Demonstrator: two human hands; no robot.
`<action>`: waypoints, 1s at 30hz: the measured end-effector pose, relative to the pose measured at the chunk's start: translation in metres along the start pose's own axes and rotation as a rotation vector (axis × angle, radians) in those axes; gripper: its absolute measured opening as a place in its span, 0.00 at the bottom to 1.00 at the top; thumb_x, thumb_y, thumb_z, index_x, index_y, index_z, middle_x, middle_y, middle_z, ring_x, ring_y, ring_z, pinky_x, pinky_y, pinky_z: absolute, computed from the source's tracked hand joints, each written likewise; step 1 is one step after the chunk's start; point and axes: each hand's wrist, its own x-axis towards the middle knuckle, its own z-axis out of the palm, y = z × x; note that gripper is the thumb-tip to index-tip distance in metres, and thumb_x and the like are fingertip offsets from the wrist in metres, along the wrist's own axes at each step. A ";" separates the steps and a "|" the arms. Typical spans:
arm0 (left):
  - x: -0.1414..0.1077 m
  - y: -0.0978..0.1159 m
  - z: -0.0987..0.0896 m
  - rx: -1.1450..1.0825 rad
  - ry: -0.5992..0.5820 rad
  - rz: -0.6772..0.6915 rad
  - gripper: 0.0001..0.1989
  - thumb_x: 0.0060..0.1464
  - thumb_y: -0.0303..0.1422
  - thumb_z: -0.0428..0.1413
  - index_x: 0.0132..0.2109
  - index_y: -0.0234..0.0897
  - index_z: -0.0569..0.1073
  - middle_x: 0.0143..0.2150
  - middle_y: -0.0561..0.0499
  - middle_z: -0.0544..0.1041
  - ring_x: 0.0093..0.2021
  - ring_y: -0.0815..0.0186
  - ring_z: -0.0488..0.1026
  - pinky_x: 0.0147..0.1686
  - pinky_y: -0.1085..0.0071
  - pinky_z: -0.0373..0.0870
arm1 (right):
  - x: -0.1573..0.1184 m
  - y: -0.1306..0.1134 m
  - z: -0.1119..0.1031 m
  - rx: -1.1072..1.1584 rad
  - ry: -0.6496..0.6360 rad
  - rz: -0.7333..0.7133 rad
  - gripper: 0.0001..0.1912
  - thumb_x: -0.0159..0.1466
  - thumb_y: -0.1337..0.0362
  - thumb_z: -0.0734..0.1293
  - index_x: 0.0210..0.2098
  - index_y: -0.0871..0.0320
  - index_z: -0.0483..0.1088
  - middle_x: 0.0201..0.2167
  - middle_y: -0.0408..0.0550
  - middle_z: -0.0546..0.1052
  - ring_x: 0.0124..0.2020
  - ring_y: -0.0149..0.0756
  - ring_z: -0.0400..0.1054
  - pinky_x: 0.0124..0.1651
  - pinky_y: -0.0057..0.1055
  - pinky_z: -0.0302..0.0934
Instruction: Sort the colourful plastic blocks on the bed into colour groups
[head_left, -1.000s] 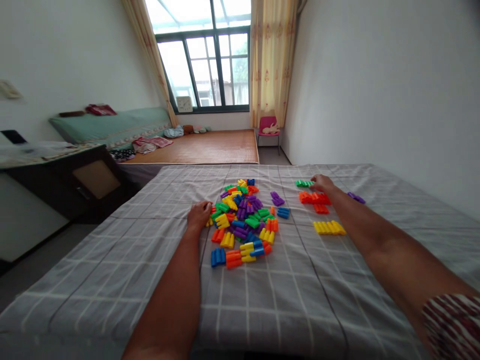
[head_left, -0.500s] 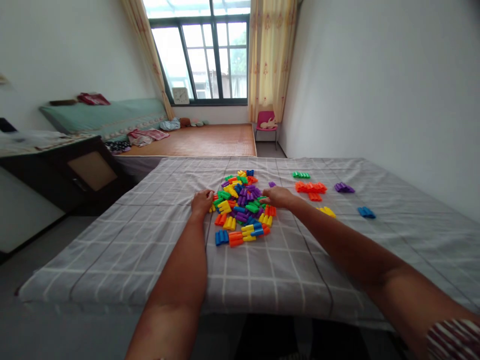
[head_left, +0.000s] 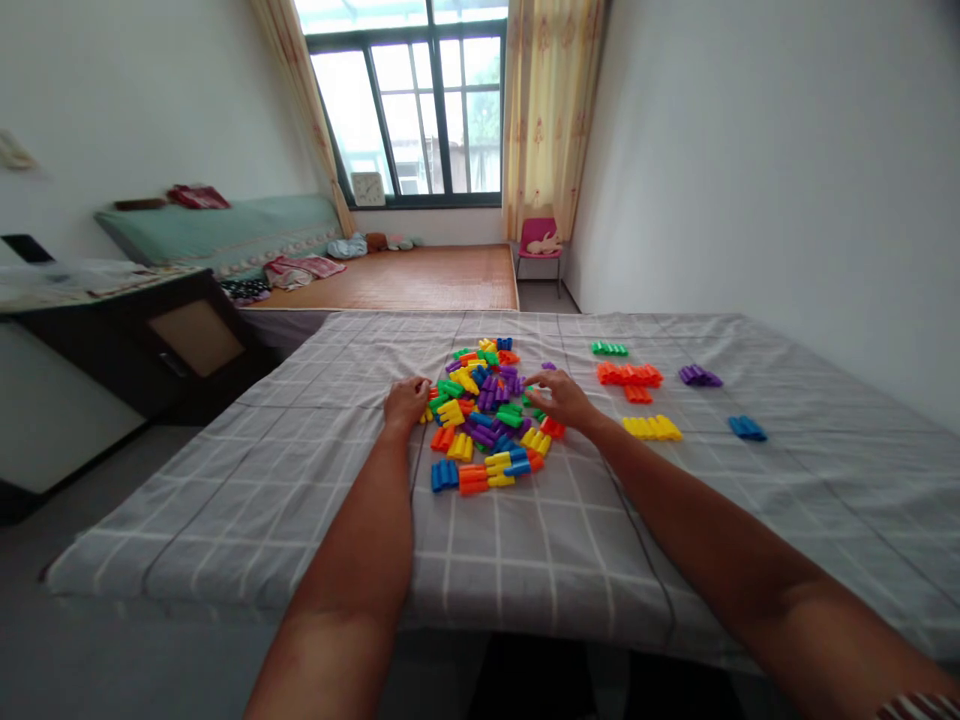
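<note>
A heap of colourful plastic toy blocks (head_left: 491, 390), shaped like joined tubes, lies on the grey checked cloth (head_left: 300, 520). At the heap's left edge, my left hand (head_left: 406, 403) is closed, with curled fingers against the blocks; whatever is in them is hidden. My right hand (head_left: 562, 398) is at the right edge, its fingers apart over green and purple blocks, and no block shows in its grasp. In front of the heap lies a joined row of orange, yellow and blue blocks (head_left: 501, 468), beside a blue block (head_left: 444, 476).
Sorted by colour on the right are green blocks (head_left: 609, 349), orange blocks (head_left: 630, 375), purple blocks (head_left: 700, 376), yellow blocks (head_left: 652, 428) and blue blocks (head_left: 747, 428). Beyond the table stand a bed (head_left: 442, 275) and a pink chair (head_left: 538, 236). A dark cabinet (head_left: 187, 340) is at left.
My right hand has opened its fingers and lifted slightly at the heap's right side. The left hand stays in place by the heap. The whole view has shifted a little.
</note>
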 end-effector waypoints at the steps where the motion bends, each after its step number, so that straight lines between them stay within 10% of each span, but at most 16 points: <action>1: 0.000 0.000 0.000 0.002 0.000 0.000 0.19 0.59 0.39 0.45 0.46 0.42 0.79 0.46 0.47 0.79 0.46 0.62 0.72 0.39 0.72 0.63 | -0.001 -0.006 0.000 0.040 -0.018 -0.026 0.09 0.60 0.62 0.66 0.39 0.57 0.74 0.39 0.49 0.78 0.38 0.36 0.70 0.45 0.33 0.62; 6: 0.000 0.001 -0.001 0.012 -0.006 0.001 0.19 0.59 0.39 0.46 0.46 0.41 0.79 0.45 0.48 0.80 0.46 0.63 0.72 0.38 0.72 0.63 | -0.004 -0.029 0.008 0.048 -0.135 -0.148 0.13 0.56 0.60 0.70 0.40 0.57 0.73 0.37 0.48 0.77 0.37 0.36 0.69 0.43 0.32 0.62; 14: 0.001 0.000 -0.001 0.011 -0.010 -0.004 0.19 0.59 0.39 0.46 0.46 0.41 0.79 0.47 0.48 0.79 0.47 0.63 0.72 0.40 0.73 0.63 | 0.004 0.005 0.006 0.518 -0.015 0.369 0.13 0.61 0.65 0.60 0.45 0.58 0.67 0.32 0.44 0.76 0.29 0.31 0.70 0.31 0.27 0.64; 21: 0.000 0.000 -0.001 0.011 -0.004 0.004 0.18 0.59 0.39 0.46 0.46 0.42 0.79 0.46 0.48 0.79 0.47 0.63 0.72 0.41 0.73 0.64 | -0.001 0.021 -0.006 0.034 -0.005 0.262 0.11 0.61 0.63 0.63 0.40 0.57 0.75 0.35 0.48 0.78 0.35 0.35 0.71 0.39 0.30 0.63; 30: 0.002 -0.001 -0.001 0.006 -0.008 0.008 0.19 0.58 0.39 0.46 0.46 0.42 0.79 0.46 0.49 0.80 0.46 0.63 0.72 0.40 0.73 0.63 | -0.006 0.030 -0.022 0.024 -0.200 0.132 0.20 0.55 0.57 0.71 0.46 0.56 0.75 0.36 0.46 0.79 0.37 0.36 0.72 0.38 0.27 0.63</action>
